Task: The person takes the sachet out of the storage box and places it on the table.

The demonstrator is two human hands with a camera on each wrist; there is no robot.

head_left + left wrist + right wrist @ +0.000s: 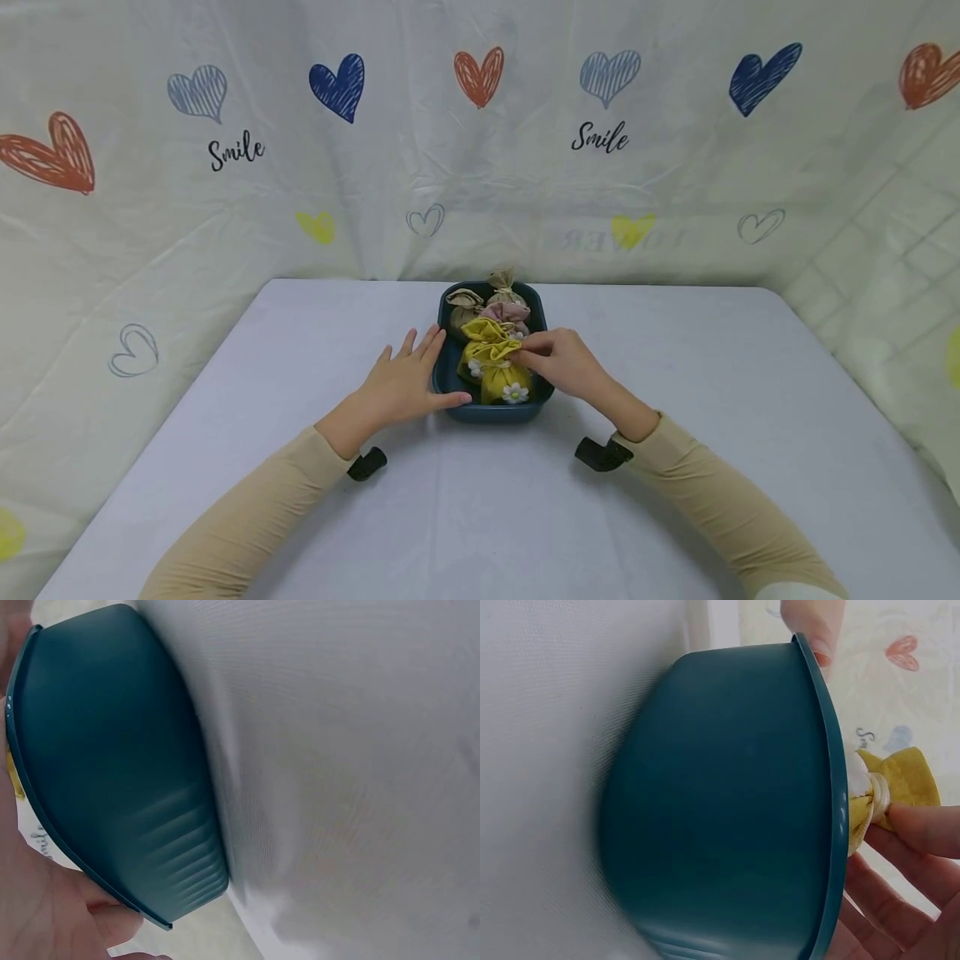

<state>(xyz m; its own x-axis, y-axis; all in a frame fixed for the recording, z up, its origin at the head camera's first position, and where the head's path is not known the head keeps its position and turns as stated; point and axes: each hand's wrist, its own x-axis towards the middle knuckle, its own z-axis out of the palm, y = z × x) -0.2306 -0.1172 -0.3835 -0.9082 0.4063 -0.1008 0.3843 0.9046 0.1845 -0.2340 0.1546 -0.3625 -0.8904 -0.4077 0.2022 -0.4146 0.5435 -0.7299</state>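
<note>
A dark blue-green plastic tub (491, 414) stands on the table with several small drawstring pouches inside. At its front lies a yellow pouch (495, 381) with a white flower, its gathered neck pinched between the thumb and fingers of my right hand (566, 363). Behind it are another yellow pouch (483, 331), a pinkish pouch (502, 313), a brown pouch (463, 310) and a tan pouch (503, 286). My left hand (397, 387) rests on the tub's left rim, fingers spread and thumb along the front edge. The right wrist view shows the yellow pouch's tied neck (881, 796) just above the rim.
A white cloth covers the table (675, 400). Behind the table's far edge hangs a pale sheet (525, 183) printed with hearts and "Smile". Small black cameras (603, 454) sit under both wrists, close to the tabletop.
</note>
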